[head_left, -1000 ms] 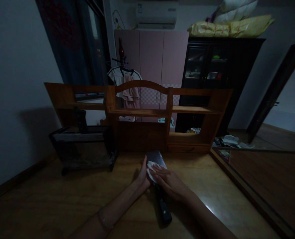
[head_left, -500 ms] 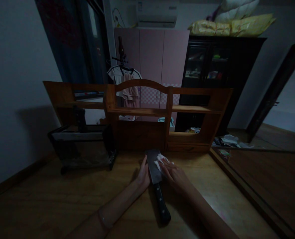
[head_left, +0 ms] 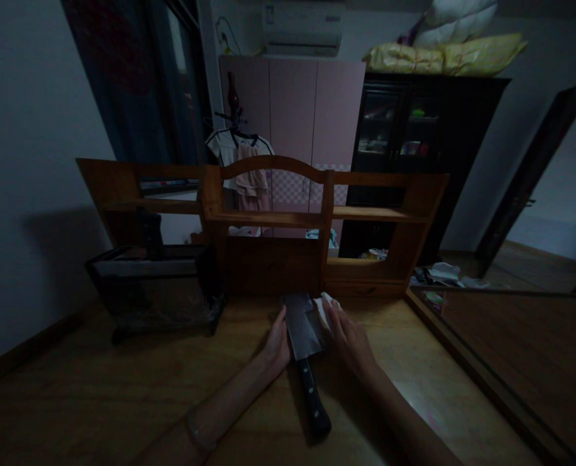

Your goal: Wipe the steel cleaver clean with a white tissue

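Note:
A cleaver [head_left: 303,327] with a broad grey blade and a black riveted handle lies over the wooden desk, its handle pointing toward me. My left hand [head_left: 278,340] grips the blade along its left edge, thumb up along the side and the other fingers hidden beneath. My right hand [head_left: 347,336] is closed on a crumpled white tissue [head_left: 325,305], just off the blade's right edge near its far end. A lighter streak shows on the right part of the blade.
A black knife holder [head_left: 155,285] with a dark handle sticking up stands on the desk [head_left: 171,382] at the left. Behind the cleaver rises a wooden shelf unit [head_left: 268,220]. A raised wooden edge [head_left: 463,362] runs along the right.
My right hand has moved the tissue rightward, off the blade's face to beside its edge. My left hand still holds the cleaver in about the same place.

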The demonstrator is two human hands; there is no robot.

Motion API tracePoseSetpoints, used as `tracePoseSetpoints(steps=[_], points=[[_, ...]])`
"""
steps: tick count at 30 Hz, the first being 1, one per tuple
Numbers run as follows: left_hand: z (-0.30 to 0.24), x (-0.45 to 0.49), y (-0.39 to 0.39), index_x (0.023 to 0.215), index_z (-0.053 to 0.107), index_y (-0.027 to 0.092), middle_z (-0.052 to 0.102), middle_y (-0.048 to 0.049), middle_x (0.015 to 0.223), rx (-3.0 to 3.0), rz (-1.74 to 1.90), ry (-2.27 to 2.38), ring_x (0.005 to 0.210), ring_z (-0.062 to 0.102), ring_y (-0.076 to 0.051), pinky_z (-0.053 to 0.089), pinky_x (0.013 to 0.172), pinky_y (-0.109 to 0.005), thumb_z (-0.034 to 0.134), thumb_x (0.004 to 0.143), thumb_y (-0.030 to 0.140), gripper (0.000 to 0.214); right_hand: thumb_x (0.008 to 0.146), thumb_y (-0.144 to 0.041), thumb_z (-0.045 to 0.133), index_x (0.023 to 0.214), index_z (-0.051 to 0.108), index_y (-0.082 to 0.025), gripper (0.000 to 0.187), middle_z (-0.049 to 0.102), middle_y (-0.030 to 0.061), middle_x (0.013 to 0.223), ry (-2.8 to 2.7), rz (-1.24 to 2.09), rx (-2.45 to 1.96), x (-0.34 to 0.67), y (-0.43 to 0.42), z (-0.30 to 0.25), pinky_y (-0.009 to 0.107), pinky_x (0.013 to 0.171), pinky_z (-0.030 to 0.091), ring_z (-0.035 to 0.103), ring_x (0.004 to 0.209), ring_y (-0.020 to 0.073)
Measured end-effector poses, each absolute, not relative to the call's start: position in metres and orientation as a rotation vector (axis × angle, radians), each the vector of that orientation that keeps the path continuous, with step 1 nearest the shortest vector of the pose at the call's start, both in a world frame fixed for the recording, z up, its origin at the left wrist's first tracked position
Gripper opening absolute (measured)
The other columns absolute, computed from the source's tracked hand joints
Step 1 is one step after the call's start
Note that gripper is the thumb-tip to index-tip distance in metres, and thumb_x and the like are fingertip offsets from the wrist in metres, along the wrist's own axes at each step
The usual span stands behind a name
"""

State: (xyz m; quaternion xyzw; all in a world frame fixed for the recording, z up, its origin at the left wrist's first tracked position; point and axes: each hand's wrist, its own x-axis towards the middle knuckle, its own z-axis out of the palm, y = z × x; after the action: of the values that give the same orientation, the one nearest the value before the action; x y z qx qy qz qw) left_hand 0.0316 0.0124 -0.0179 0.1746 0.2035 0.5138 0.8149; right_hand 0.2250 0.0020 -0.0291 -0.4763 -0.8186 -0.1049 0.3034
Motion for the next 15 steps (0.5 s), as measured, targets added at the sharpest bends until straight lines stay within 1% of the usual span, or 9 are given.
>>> tracePoseSetpoints(steps=[2, 4, 9, 13, 15], points=[[-0.019, 0.032, 0.014, 0.13, 0.057, 0.006, 0.063, -0.0178, 0.126, 0.38, 1.086, 0.436, 0.114, 0.063, -0.029, 0.044, 0.104, -0.04, 0.049, 0.096, 0.048, 0.055, 0.1, -0.009, 0.022, 0.147, 0.04, -0.009, 0.051, 0.044, 0.0189, 0.145, -2.143, -0.28, -1.315, 0.224, 0.002, -0.028, 0.049, 0.107, 0.043, 0.04, 0.136, 0.0289], [-0.018, 0.032, 0.013, 0.131, 0.056, 0.005, 0.064, -0.0185, 0.124, 0.381, 1.076, 0.442, 0.115, 0.062, -0.029, 0.043, 0.104, -0.04, 0.048, 0.096, 0.047, 0.055, 0.099, -0.009, 0.024, 0.146, 0.042, -0.01, 0.051, 0.046, 0.0194, 0.143, -2.14, -0.293, -1.338, 0.224, 0.002, -0.028, 0.05, 0.105, 0.045, 0.043, 0.134, 0.0302], [-0.015, 0.032, 0.012, 0.137, 0.051, 0.007, 0.065, -0.0186, 0.122, 0.369, 1.076, 0.471, 0.115, 0.062, -0.029, 0.043, 0.104, -0.041, 0.045, 0.097, 0.046, 0.056, 0.095, -0.002, 0.022, 0.148, 0.037, -0.01, 0.056, 0.043, 0.0214, 0.145, -2.132, -0.408, -1.31, 0.227, 0.003, -0.033, 0.054, 0.103, 0.046, 0.039, 0.136, 0.0326], [-0.02, 0.032, 0.015, 0.139, 0.048, 0.009, 0.064, -0.0177, 0.124, 0.38, 1.101, 0.462, 0.114, 0.063, -0.028, 0.043, 0.104, -0.041, 0.048, 0.097, 0.045, 0.055, 0.097, -0.006, 0.022, 0.144, 0.043, -0.007, 0.052, 0.046, 0.0228, 0.142, -2.156, -0.381, -1.352, 0.225, 0.001, -0.028, 0.054, 0.102, 0.047, 0.041, 0.135, 0.0335], [-0.022, 0.032, 0.016, 0.139, 0.048, 0.009, 0.064, -0.0176, 0.124, 0.39, 1.105, 0.448, 0.113, 0.063, -0.028, 0.043, 0.104, -0.041, 0.047, 0.097, 0.044, 0.055, 0.098, -0.008, 0.023, 0.142, 0.047, -0.008, 0.05, 0.048, 0.0214, 0.141, -2.14, -0.318, -1.379, 0.223, 0.0, -0.023, 0.053, 0.102, 0.046, 0.043, 0.134, 0.0325]])
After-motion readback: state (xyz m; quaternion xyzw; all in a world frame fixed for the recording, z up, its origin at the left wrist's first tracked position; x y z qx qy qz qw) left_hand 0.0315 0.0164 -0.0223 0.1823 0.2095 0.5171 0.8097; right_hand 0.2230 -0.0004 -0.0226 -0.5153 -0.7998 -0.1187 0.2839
